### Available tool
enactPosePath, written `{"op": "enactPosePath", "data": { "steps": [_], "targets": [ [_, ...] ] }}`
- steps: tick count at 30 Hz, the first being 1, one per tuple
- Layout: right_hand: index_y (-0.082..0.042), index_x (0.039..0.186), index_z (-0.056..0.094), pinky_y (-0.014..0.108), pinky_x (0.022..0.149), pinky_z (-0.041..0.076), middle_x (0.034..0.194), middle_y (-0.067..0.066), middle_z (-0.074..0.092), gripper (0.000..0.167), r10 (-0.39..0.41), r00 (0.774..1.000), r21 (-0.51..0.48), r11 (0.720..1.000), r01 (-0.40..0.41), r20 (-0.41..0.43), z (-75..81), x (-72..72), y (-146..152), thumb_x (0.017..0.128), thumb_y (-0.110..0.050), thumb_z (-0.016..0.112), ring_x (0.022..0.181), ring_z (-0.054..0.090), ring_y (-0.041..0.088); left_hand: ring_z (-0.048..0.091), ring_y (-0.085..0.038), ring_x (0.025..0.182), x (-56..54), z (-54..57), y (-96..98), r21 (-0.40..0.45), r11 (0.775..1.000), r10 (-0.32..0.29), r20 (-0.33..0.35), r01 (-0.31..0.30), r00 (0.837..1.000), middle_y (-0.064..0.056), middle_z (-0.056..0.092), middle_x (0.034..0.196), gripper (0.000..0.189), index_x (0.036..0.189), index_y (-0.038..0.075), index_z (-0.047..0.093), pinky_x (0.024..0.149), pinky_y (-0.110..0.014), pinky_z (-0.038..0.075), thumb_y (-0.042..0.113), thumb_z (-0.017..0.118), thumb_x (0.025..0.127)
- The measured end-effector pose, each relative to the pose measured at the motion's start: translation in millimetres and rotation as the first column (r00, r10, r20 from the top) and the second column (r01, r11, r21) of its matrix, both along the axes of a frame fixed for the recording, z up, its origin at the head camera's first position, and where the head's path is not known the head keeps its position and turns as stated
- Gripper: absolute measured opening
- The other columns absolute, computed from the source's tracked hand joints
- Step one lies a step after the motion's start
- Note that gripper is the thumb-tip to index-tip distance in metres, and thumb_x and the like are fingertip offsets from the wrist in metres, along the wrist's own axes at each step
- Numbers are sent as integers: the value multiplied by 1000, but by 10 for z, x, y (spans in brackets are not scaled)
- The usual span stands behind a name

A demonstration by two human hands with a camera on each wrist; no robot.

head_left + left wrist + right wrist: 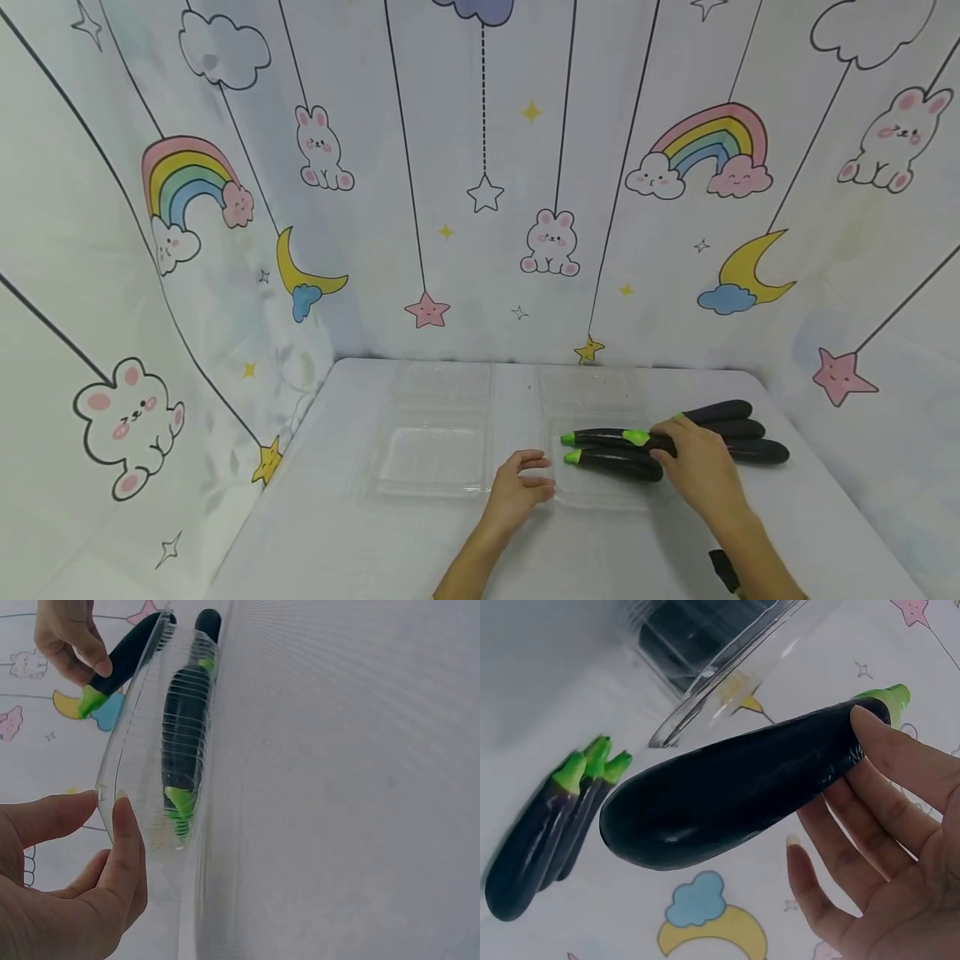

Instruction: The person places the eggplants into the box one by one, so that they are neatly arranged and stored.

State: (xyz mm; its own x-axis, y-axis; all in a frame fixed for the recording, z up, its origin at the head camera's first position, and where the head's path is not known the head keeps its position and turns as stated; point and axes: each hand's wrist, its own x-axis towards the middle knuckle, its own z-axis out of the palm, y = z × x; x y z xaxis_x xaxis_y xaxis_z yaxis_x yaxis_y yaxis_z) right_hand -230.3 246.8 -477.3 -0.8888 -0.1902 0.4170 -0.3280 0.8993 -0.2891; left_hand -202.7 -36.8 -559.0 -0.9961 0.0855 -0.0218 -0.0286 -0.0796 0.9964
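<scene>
In the head view my right hand (701, 467) holds a dark eggplant (742, 787) above the right side of a clear plastic clamshell box (600, 498). Thumb and fingers pinch it near its green stem end, as the right wrist view shows. Two eggplants lie side by side in the box, an upper one (600, 435) and a lower one (618, 464), green tips to the left. At the box's left edge is my left hand (517, 492); its thumb and index finger pinch the rim (105, 769) in the left wrist view.
Three more eggplants (761, 452) lie together on the white table (315, 533), right of the box. Another clear clamshell box (431, 487) sits to the left with its lid laid back. A patterned cloth (480, 275) hangs behind and beside the table.
</scene>
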Motion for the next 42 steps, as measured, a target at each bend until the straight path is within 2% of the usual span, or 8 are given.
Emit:
{"op": "enactPosePath", "data": {
  "steps": [10, 19, 27, 37, 42],
  "targets": [
    [0, 109, 76, 62, 88, 53, 108, 17, 73, 33, 2, 1000, 24, 1000, -1, -27, 40, 0, -138, 78, -3, 89, 101, 69, 45, 73, -29, 99, 18, 15, 25, 5, 1000, 15, -22, -15, 1000, -22, 66, 128, 55, 136, -6, 56, 77, -30, 61, -14, 74, 84],
    [-2, 110, 77, 69, 91, 45, 111, 17, 74, 32, -3, 1000, 34, 999, 3, 9, 67, 2, -232, 81, -7, 88, 103, 70, 44, 73, -29, 98, 25, 25, 34, 8, 1000, 15, -27, -15, 1000, -23, 66, 127, 54, 135, -6, 57, 77, -30, 61, -14, 73, 84],
    [-3, 112, 76, 71, 91, 46, 113, 16, 74, 32, 8, 1000, 47, 999, -8, 6, 50, 0, -289, 83, -10, 88, 103, 71, 42, 74, -27, 98, 27, 28, 26, -12, 1000, 9, -42, -9, 999, -22, 67, 127, 55, 135, -7, 56, 77, -30, 61, -13, 74, 83],
    [-4, 112, 77, 66, 86, 49, 111, 13, 73, 33, 32, 999, 59, 998, -32, 2, -2, -5, -383, 82, -10, 88, 102, 71, 38, 74, -25, 96, 31, 38, 24, -14, 1000, 14, -36, -14, 999, -23, 67, 126, 55, 134, -7, 57, 76, -29, 61, -14, 74, 83],
    [-3, 110, 78, 60, 81, 55, 108, 13, 73, 32, 68, 997, 59, 996, -66, -23, -46, -21, -454, 80, -8, 89, 95, 72, 36, 74, -23, 97, 25, 44, 16, -21, 1000, 11, -27, -11, 1000, -22, 67, 128, 55, 135, -6, 57, 77, -29, 61, -12, 74, 84]
  ]
}}
